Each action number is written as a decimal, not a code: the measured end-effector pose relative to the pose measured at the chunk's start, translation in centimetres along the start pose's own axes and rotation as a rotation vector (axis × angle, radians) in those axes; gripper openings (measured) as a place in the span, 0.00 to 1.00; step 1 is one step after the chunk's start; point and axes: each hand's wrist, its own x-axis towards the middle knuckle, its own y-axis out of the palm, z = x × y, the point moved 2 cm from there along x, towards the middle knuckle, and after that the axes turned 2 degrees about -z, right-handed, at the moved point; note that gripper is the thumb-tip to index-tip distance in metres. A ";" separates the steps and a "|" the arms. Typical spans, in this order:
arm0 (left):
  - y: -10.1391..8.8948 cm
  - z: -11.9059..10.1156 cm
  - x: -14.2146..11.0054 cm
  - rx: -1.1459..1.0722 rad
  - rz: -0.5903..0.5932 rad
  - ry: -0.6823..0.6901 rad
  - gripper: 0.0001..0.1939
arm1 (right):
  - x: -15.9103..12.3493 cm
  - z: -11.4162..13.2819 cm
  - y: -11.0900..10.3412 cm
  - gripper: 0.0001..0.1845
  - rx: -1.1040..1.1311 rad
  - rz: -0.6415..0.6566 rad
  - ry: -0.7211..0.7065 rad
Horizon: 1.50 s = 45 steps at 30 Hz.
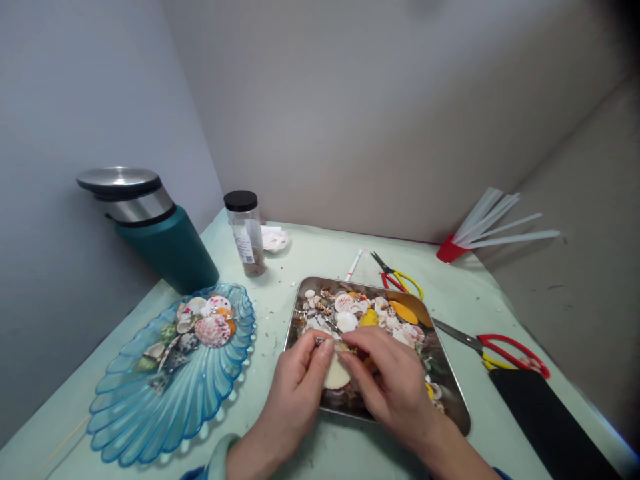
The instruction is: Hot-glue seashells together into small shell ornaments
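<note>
While our left fingers (320, 365) and right fingers (369, 343) closely pinched a small piece (340, 346) over the twelve-o'clock tray (453, 390), steadiness seemed needed.

Single head cam on person, wide view, looks fwd & down across table (273, 293) twd back wall (350, 133), L hand (299, 383) & R hand (393, 380) close, low ctr
</note>
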 end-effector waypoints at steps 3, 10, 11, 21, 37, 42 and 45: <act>0.1 0.0 0.0 0.001 0.005 0.004 0.11 | 0.0 0.0 0.0 0.10 0.009 0.007 -0.004; 0.0 0.2 0.0 0.009 -0.008 -0.009 0.11 | 0.1 0.2 0.0 0.10 0.036 0.023 -0.014; 0.0 0.2 -0.1 0.007 -0.012 -0.020 0.12 | 0.1 0.2 0.0 0.10 0.028 0.021 -0.003; 0.0 0.7 -0.2 -0.126 -0.034 -0.096 0.13 | 0.2 0.1 -0.4 0.03 0.049 0.015 0.124; -0.2 -0.4 0.0 -0.115 -0.042 -0.089 0.09 | 0.4 0.3 -0.6 0.06 0.081 0.023 0.052; -0.5 -1.2 -0.3 0.024 0.010 0.044 0.08 | 0.4 0.3 -0.8 0.07 0.093 -0.011 0.035; -0.2 -1.4 -0.6 0.050 0.048 0.090 0.09 | 0.3 0.2 -0.8 0.06 0.088 -0.013 0.039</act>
